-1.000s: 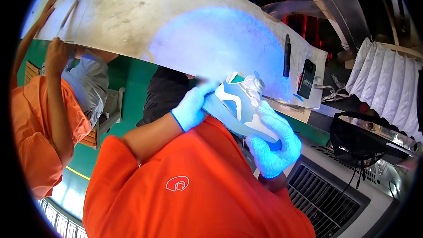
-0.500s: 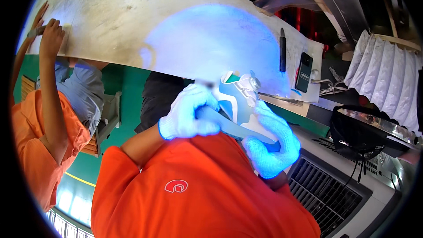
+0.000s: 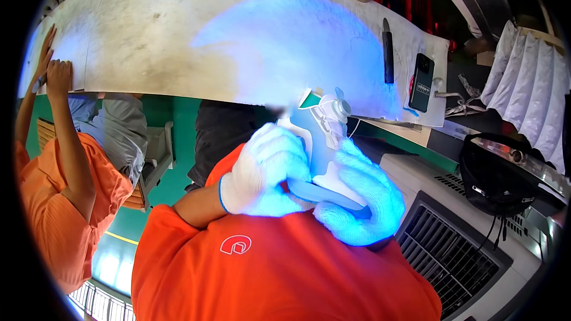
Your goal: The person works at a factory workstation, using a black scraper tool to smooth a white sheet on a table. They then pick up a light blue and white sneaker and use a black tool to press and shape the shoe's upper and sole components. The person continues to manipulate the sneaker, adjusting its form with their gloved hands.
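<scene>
A white and pale blue sneaker (image 3: 321, 137) is held in front of my chest under bluish light. Its laces and tongue face the table, and a long strip of its sole edge runs toward me. My left hand (image 3: 267, 169), in a white knit glove, is closed around the left side near the sole. My right hand (image 3: 363, 196), gloved the same way, curls round the right side, its fingers wrapped over the sole's end. A small dark blur lies just beyond my left knuckles; what it is I cannot tell.
Ahead stretches a long pale table (image 3: 160, 41). A dark-handled knife (image 3: 388, 53) and a phone (image 3: 422, 83) lie at its right end. A black bag (image 3: 496, 175) hangs at the right above a grey grille (image 3: 449, 255). At the left, a co-worker's hands (image 3: 58, 74) rest on the table.
Both hands have drawn closer together on the sneaker, the left one sliding right along the sole. My view has shifted slightly. The co-worker's hands have moved a little toward the table's near edge.
</scene>
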`<state>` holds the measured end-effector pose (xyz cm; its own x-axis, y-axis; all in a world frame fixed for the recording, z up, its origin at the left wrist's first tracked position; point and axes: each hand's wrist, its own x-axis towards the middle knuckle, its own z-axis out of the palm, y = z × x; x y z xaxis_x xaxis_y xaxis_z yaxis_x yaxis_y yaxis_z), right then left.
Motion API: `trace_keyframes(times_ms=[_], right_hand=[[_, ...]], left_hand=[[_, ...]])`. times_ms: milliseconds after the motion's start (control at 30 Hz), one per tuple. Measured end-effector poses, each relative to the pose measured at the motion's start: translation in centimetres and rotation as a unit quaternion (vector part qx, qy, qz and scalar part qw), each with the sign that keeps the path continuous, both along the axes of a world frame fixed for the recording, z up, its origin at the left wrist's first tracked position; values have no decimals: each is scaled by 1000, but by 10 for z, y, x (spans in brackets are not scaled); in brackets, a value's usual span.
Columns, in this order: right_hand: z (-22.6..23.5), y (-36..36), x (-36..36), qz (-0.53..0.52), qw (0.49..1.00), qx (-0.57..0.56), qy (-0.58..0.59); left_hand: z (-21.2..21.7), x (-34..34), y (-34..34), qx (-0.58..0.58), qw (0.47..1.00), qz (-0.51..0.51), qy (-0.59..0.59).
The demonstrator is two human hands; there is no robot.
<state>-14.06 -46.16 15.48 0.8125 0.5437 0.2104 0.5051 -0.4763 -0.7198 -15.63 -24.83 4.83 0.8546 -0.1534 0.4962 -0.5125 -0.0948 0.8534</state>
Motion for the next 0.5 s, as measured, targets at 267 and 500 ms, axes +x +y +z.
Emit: trace_keyframes(times_ms=[267,500], right_hand=[[-56,-51,-6,-73,979,192,-17],[-177,-42,45,-48,970,218,98]], left_hand=[[12,25,-36,9,994,-49,98],[16,79,-21,429,895,-35,115]])
